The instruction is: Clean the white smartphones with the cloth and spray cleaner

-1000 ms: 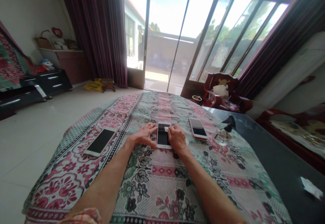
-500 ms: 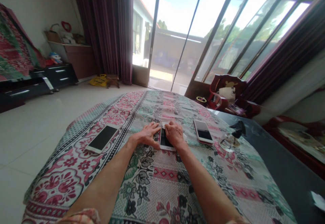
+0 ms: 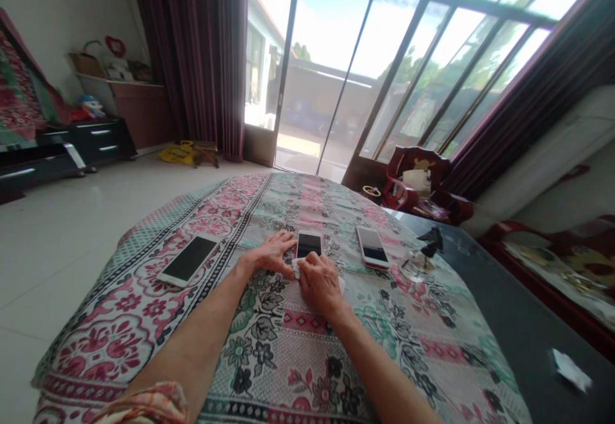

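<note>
A white phone [image 3: 309,244] with a dark screen lies in the middle of a floral tablecloth [image 3: 288,353]. My left hand [image 3: 269,255] lies flat beside the phone's left edge, fingers stretched out and touching it. My right hand [image 3: 319,283] covers the phone's near end, fingers curled on a small white wipe that barely shows under them. Two more phones lie on the cloth: one at the left [image 3: 189,260] and one at the right [image 3: 372,247].
A small glass ornament with a dark bird [image 3: 423,254] stands at the cloth's right edge on a dark glossy table [image 3: 528,328]. A white scrap [image 3: 569,368] lies on that table. A red wooden chair [image 3: 418,180] and glass doors stand beyond.
My right hand has slid from the phone's far end down to its near end, uncovering the upper screen. My left hand has stayed beside the phone.
</note>
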